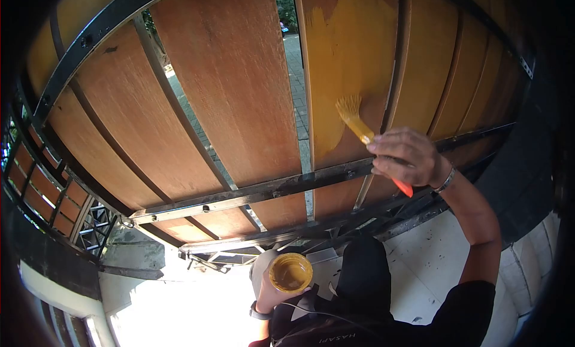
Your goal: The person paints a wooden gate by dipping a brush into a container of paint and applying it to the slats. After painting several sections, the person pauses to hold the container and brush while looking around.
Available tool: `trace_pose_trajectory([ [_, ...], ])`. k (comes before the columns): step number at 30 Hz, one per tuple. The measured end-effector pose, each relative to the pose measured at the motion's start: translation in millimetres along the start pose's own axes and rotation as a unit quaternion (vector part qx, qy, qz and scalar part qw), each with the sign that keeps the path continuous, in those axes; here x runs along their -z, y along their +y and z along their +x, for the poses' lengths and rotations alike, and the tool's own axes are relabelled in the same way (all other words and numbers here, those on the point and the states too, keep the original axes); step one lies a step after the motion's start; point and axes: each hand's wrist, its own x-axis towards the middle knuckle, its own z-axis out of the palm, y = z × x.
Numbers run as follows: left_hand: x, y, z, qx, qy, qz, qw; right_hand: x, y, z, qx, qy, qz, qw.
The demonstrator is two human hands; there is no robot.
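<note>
A paintbrush (357, 120) with a red handle is gripped in my right hand (409, 155); its yellow-coated bristles splay against a wooden board. That board (341, 53) bears wet-looking yellow-brown paint over most of its face, with bare reddish wood along its lower right. Down at my lap, my left hand (272, 292) is wrapped around a small tub of yellow paint (291, 273), its mouth facing up and its rim smeared. The wide plank (230, 77) left of the painted board is plain reddish brown.
Black metal rails (257, 194) frame the slatted gate. Boards to the right (428, 71) carry the yellow-brown colour too. Pale floor tiles (419, 269) lie under my bent knees (363, 269), sprinkled with dark specks. A dark wall (515, 185) stands at the right.
</note>
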Motion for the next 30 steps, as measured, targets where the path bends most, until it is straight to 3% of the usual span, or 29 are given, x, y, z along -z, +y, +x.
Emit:
trace_pose_trajectory([
  [4,2,0,-1,0.009,0.0,-0.021,1.0,-21,-30,-40,-0.037,-0.045,0.087,0.994],
  [7,4,-3,0,-0.002,-0.016,-0.005,1.0,-9,-20,-22,-0.047,-0.063,0.137,0.987],
  [13,2,-3,1,0.015,0.001,-0.008,1.0,46,48,83,0.098,0.079,-0.069,0.99],
  [17,-1,0,4,0.018,-0.004,-0.028,0.999,59,62,111,0.161,0.114,-0.155,0.968],
  [20,-2,7,7,0.009,-0.003,0.007,1.0,45,60,101,0.136,0.076,-0.15,0.976],
  [27,4,-7,3,0.014,0.008,-0.036,0.999,-2,1,21,0.045,-0.016,0.059,0.997],
  [30,7,-8,3,0.014,0.008,0.002,1.0,-9,-7,6,-0.053,-0.044,0.166,0.984],
])
